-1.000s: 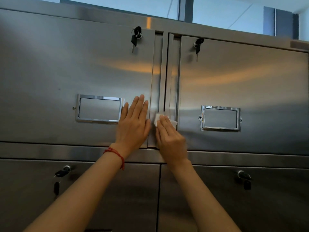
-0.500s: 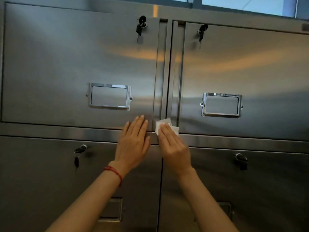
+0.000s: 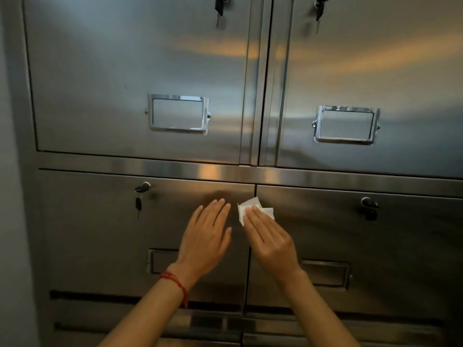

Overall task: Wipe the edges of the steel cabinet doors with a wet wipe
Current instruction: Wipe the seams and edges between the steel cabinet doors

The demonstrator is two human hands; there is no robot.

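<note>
A steel cabinet fills the view, with two upper doors and two lower doors. My right hand (image 3: 269, 236) presses a white wet wipe (image 3: 246, 207) flat against the top of the vertical seam between the lower left door (image 3: 95, 234) and the lower right door (image 3: 363, 246). The wipe sticks out past my fingertips. My left hand (image 3: 206, 236) lies flat, fingers together, on the lower left door just left of that seam. A red string circles my left wrist.
Keys hang from the locks of the lower left door (image 3: 139, 199) and both upper doors (image 3: 220, 7). The lower right lock (image 3: 368, 207) has a dark tab. Chrome label frames (image 3: 179, 113) sit on the upper doors. A horizontal steel rail (image 3: 125, 164) divides the rows.
Both hands have slid down from the seam of the upper doors, across the horizontal rail, onto the lower doors. The wipe stayed under my right fingers. The camera tilted down.
</note>
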